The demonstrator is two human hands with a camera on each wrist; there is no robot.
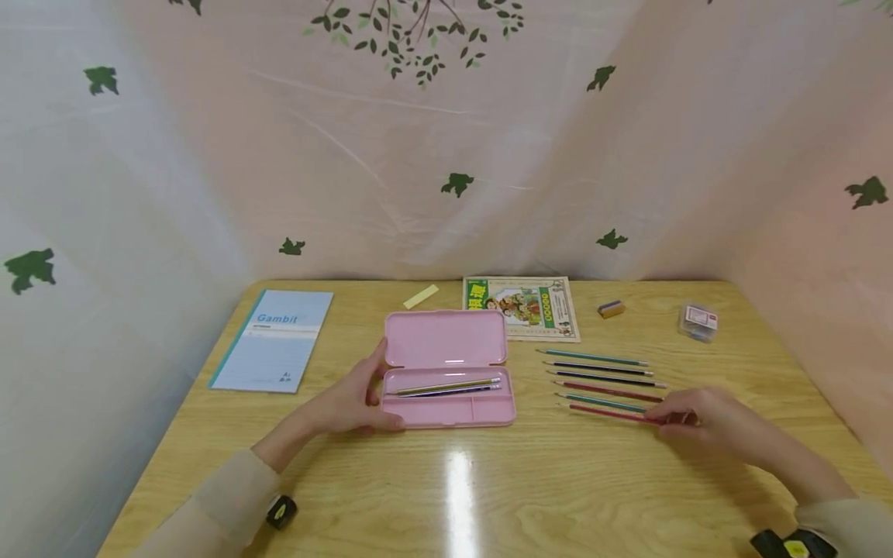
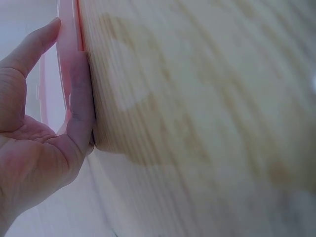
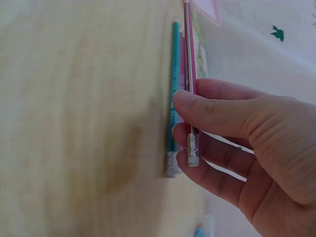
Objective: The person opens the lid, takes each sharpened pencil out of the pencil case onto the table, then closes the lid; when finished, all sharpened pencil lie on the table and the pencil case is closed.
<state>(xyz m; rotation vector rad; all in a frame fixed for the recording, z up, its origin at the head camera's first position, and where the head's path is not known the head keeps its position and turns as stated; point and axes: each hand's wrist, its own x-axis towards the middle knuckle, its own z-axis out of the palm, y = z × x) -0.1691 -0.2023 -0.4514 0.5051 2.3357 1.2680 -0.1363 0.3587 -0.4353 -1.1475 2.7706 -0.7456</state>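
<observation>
An open pink pencil case (image 1: 446,422) lies at the middle of the table, with two pencils (image 1: 446,387) in its long upper compartment. My left hand (image 1: 349,399) holds the case at its left end, thumb by the near corner; the left wrist view shows that hand (image 2: 54,118) against the pink edge. Between thumb and fingers, my right hand (image 1: 711,426) pinches a red pencil (image 1: 607,411) near its eraser end. In the right wrist view the striped pencil (image 3: 191,64) is raised in the hand (image 3: 247,133), beside a green pencil (image 3: 173,98) on the table.
Several more pencils (image 1: 596,358) lie side by side right of the case. Behind are a yellow strip (image 1: 421,296), a picture booklet (image 1: 544,310), a brown-and-blue block (image 1: 611,309) and a small clear box (image 1: 698,322). A Gambit notebook (image 1: 272,341) lies at the left.
</observation>
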